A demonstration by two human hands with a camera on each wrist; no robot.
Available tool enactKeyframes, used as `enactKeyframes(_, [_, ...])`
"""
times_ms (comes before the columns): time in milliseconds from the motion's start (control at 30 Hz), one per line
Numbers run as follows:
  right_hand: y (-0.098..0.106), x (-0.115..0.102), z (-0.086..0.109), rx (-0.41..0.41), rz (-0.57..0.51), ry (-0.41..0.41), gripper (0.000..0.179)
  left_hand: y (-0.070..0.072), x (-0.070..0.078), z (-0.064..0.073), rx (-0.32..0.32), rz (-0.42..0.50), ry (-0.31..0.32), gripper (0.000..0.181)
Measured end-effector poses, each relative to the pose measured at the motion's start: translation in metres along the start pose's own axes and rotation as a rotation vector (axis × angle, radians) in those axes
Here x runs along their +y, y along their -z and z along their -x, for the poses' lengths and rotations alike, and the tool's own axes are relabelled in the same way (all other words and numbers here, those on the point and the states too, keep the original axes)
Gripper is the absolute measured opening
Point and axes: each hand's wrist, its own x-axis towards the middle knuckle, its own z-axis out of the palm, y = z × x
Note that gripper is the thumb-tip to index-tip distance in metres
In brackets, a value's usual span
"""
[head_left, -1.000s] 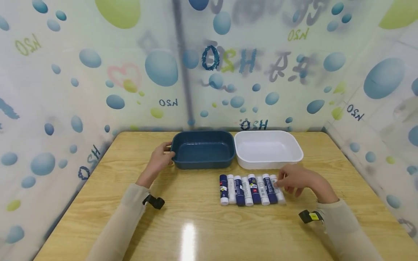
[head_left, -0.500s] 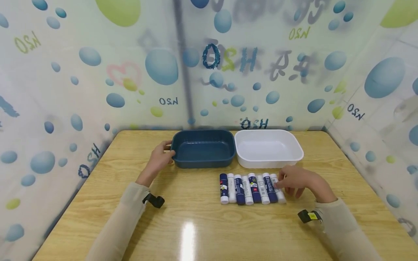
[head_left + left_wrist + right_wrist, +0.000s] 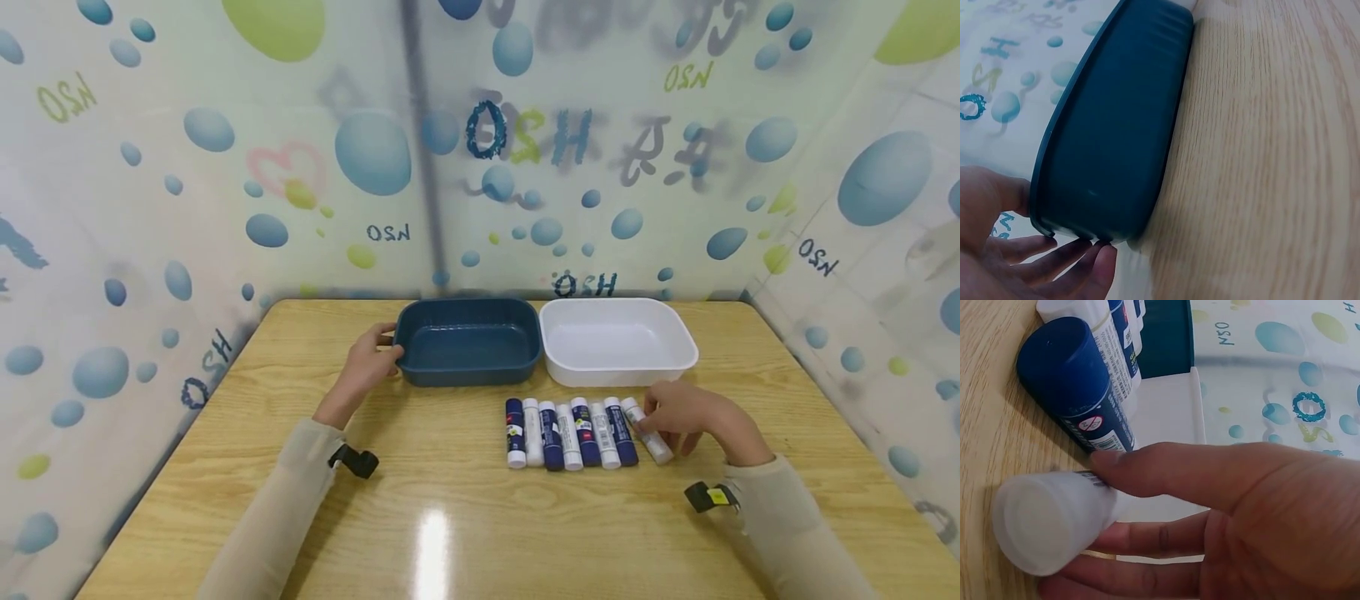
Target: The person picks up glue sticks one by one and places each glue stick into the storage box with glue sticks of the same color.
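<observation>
A row of blue and white glue sticks [image 3: 583,435] lies on the table in front of two trays. My right hand [image 3: 693,414] pinches the white glue stick [image 3: 649,433] at the row's right end, thumb on one side and fingers on the other. In the right wrist view that white glue stick [image 3: 1041,519] is tilted away from the blue glue stick [image 3: 1063,362] beside it. My left hand [image 3: 366,360] holds the left end of the dark blue tray [image 3: 468,379], its thumb at the rim and its fingers against the outer wall, as the left wrist view shows.
A white tray [image 3: 618,377] stands right beside the dark blue one, close behind the glue sticks. The wooden table [image 3: 465,517] meets a patterned wall covering [image 3: 480,225] at its back edge, and similar covering rises at both sides.
The white glue stick at the right end has swung out of line, its near end moving right, away from the row. My left hand stays on the dark blue tray.
</observation>
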Motion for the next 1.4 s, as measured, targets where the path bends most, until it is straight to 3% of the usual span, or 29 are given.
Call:
enactKeyframes(867, [0.007,0.005,0.001,0.083,0.034,-0.011,0.028,0.002,0.000,0.002,-0.016,0.009,0.012,0.058])
enactKeyframes(1400, [0.020,-0.004,0.016,0.193,0.033,0.114,0.027,0.002,0.002,0.002,-0.019,0.017,0.011,0.057])
